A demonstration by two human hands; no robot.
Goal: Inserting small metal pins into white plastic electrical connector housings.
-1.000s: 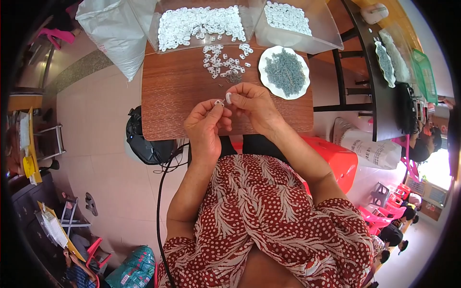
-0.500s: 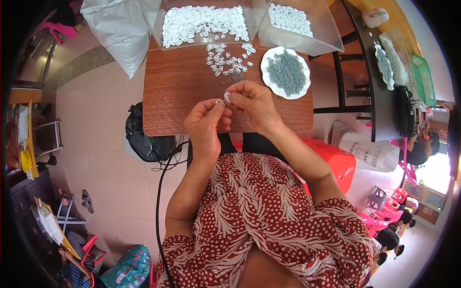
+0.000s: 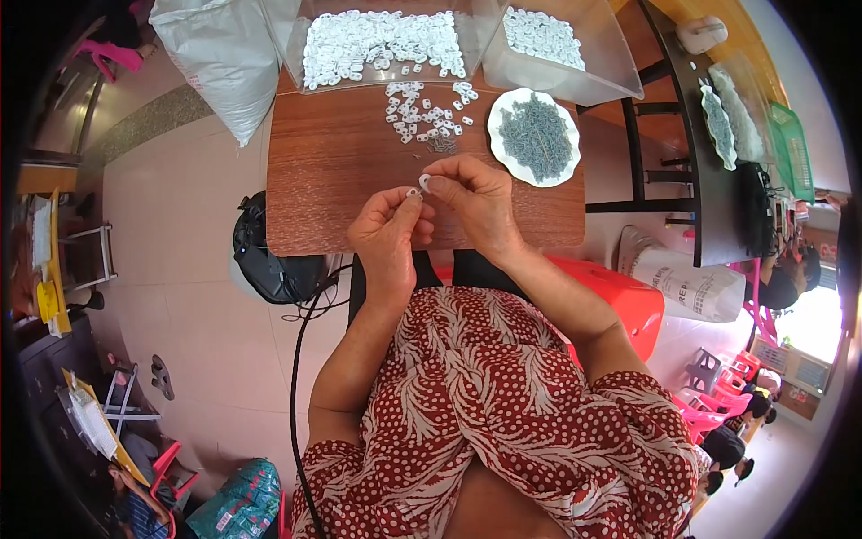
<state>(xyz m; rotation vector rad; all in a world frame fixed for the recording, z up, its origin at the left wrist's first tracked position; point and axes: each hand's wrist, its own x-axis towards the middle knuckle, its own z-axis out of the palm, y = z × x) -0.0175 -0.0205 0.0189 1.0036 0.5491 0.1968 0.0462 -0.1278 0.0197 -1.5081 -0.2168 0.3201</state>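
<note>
The left hand (image 3: 384, 237) holds a white piece (image 3: 413, 192) between thumb and fingertips, grip closed on it. The right hand (image 3: 482, 208) pinches a second piece (image 3: 426, 181) just beside it, grip likewise closed. Both pieces are above the worktop (image 3: 332, 193). Loose pieces (image 3: 437, 113) lie beyond the hands; a plate (image 3: 495, 135) of grey pins (image 3: 535, 136) stands at right.

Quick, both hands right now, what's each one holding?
Left hand: closed, pinching a small white piece.
Right hand: closed, pinching a rounded white piece.
</note>
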